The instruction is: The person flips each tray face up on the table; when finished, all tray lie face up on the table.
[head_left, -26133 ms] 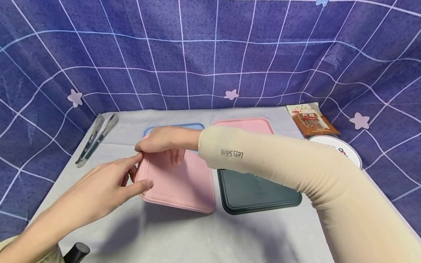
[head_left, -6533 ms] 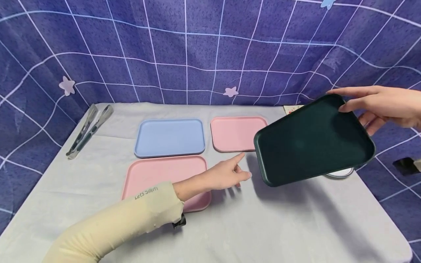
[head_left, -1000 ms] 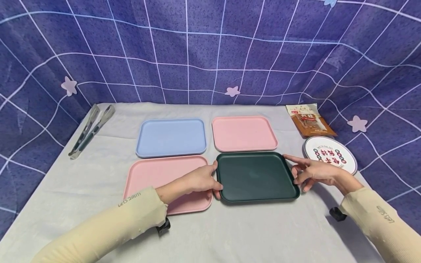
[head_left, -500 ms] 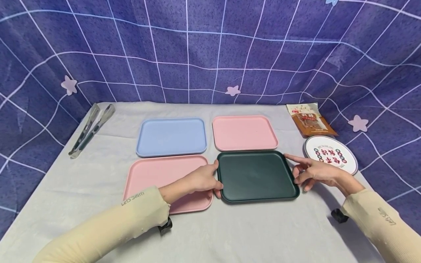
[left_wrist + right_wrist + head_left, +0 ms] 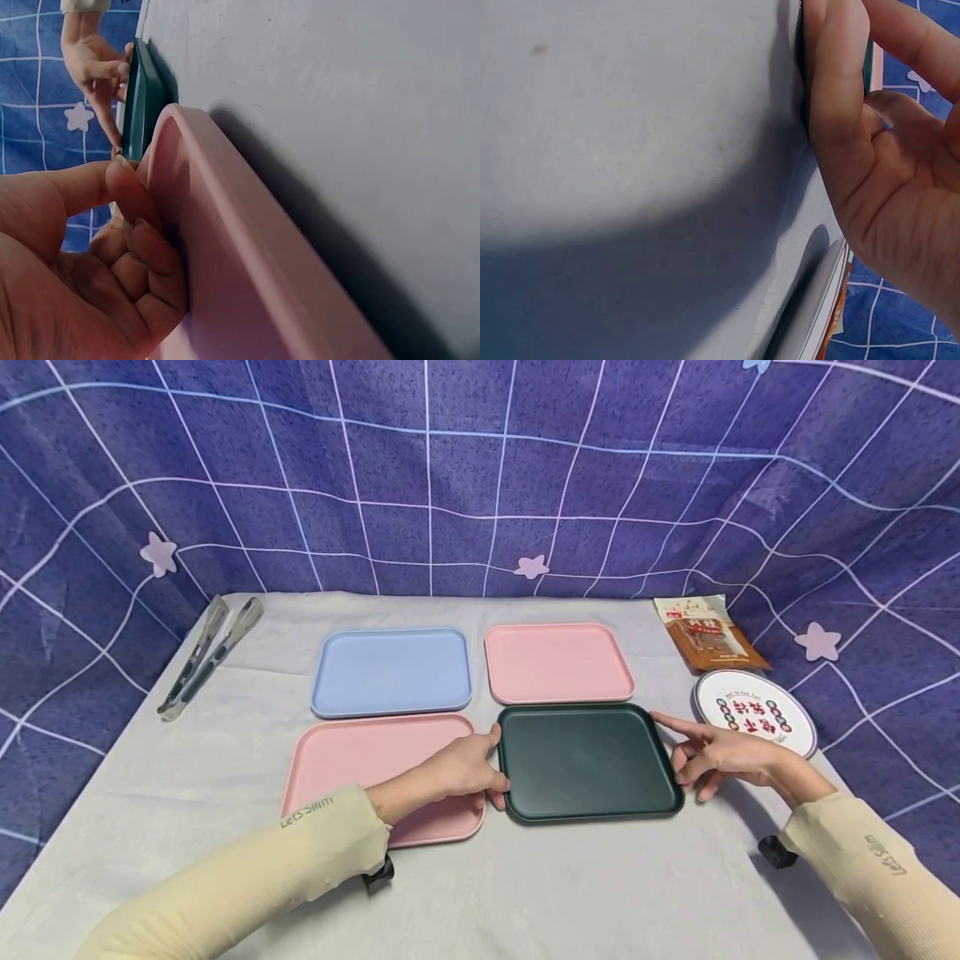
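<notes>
A dark green tray [image 5: 588, 762] lies flat at the front right of a group of trays. My left hand [image 5: 461, 770] holds its left edge with thumb and index finger, the other fingers curled over the rim of the front pink tray [image 5: 337, 752]. At the green tray's right edge, my right hand [image 5: 723, 753] has its index finger near the back corner and its thumb lower on the rim. Behind the green tray is a second, lighter pink tray [image 5: 558, 664]. A blue tray [image 5: 390, 672] sits behind the front pink one.
Metal tongs [image 5: 210, 660] lie at the far left of the white-covered table [image 5: 525, 893]. At the right are a brown food packet [image 5: 712, 639] and a round white plate [image 5: 738, 689] with red lettering, close by my right hand. A purple curtain [image 5: 465, 477] hangs behind.
The green tray, held tilted in the air by my right hand 6.5 s ago, now lies flat with both hands at its sides. Over the last second it has shifted very slightly right and back.
</notes>
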`<state>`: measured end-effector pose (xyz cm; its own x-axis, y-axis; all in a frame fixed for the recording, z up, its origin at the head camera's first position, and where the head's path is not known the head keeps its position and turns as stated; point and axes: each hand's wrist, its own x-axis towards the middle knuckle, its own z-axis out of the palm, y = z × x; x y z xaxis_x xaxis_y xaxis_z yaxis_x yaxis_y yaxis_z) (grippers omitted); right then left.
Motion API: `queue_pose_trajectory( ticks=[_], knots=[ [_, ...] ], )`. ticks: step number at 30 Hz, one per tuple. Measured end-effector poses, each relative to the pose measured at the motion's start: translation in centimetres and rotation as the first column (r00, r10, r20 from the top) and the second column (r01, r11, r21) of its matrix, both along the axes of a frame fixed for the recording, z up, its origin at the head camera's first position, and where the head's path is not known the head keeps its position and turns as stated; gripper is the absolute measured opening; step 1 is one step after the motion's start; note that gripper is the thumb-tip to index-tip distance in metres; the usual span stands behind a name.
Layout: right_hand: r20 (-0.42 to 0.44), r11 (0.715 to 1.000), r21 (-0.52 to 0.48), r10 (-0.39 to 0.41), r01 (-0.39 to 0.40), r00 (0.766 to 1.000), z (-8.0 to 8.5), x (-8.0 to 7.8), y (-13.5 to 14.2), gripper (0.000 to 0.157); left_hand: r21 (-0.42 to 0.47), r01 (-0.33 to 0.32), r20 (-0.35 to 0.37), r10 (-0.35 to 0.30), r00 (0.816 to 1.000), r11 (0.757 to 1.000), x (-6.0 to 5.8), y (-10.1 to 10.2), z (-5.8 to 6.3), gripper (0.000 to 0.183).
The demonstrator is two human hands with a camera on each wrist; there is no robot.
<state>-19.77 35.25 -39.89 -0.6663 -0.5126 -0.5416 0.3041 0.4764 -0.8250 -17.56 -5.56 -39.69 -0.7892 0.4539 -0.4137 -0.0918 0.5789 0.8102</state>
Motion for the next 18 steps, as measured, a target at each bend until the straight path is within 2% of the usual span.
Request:
queue_pose_trajectory(
  ticks=[5,18],
  knots=[
    [-0.001,1.0,-0.009,0.001,-0.001,1.0,-0.07,0.07,0.19,0.112,0.01,-0.013,0.018,0.013,1.0,1.0,-0.04,0.03,0.01,0.096],
    [-0.006,1.0,0.001,0.006,-0.006,1.0,-0.01,0.03,0.14,0.111,-0.031,0.005,-0.019,-0.006,1.0,1.0,0.0,0.28,0.16,0.098]
  ],
)
